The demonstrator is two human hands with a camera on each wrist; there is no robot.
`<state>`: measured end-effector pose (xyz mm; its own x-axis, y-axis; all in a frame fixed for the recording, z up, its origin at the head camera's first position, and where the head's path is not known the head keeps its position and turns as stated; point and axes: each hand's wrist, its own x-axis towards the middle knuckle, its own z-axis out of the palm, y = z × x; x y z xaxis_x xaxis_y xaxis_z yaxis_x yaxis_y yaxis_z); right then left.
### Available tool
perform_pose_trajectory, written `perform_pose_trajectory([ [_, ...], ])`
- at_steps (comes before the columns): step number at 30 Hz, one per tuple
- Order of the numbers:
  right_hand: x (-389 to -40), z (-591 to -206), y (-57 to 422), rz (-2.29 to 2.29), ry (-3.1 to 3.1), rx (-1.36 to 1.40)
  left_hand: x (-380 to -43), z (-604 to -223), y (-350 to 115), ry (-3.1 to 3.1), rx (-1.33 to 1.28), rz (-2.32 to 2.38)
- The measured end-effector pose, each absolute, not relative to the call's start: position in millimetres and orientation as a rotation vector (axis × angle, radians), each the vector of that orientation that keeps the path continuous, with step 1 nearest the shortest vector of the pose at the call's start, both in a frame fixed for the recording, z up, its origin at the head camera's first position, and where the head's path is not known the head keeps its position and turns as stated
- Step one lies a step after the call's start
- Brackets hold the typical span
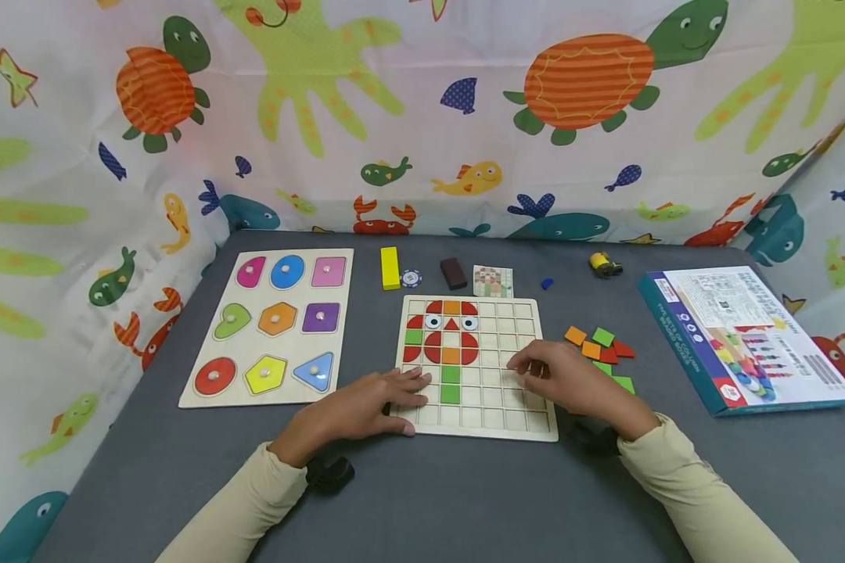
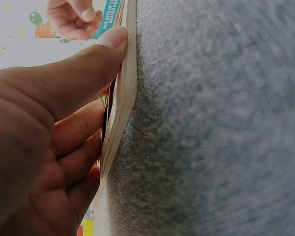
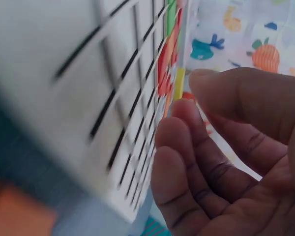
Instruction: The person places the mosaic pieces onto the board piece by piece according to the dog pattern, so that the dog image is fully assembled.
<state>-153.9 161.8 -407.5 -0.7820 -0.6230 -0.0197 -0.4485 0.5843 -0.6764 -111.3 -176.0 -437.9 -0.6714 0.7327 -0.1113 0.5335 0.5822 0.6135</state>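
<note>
A wooden grid board lies on the table, its upper left part filled with red, orange and green pieces and two eye pieces. Two green squares sit stacked in a column below them. My left hand rests on the board's near left corner, fingers lying on top; the left wrist view shows the thumb at the board's edge. Over the right columns hovers my right hand, fingers loosely bent. In the right wrist view its thumb stands apart from the fingertips, with nothing between them.
Loose orange, green and red tiles lie right of the board. A shape puzzle lies left, a boxed set far right. Behind are a yellow block, a chip, a dark block, a picture card and a toy car.
</note>
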Motion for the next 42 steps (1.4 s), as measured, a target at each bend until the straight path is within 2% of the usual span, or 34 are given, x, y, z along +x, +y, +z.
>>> perform_pose_trajectory([
  [9, -133, -407, 220, -0.965, 2.645, -0.718, -107, -441, -175, 2.458, 1.044, 0.759],
  [17, -128, -412, 249, -0.896, 2.738, -0.615, -109, -438, -173, 2.478, 1.047, 0.682],
  [28, -128, -417, 268, -0.868, 2.75, -0.588, -108, -433, -173, 2.483, 1.025, 0.691],
  [42, -133, -424, 264, -0.736, 2.814, -0.519, -113, -431, -178, 2.446, 0.994, 0.751],
])
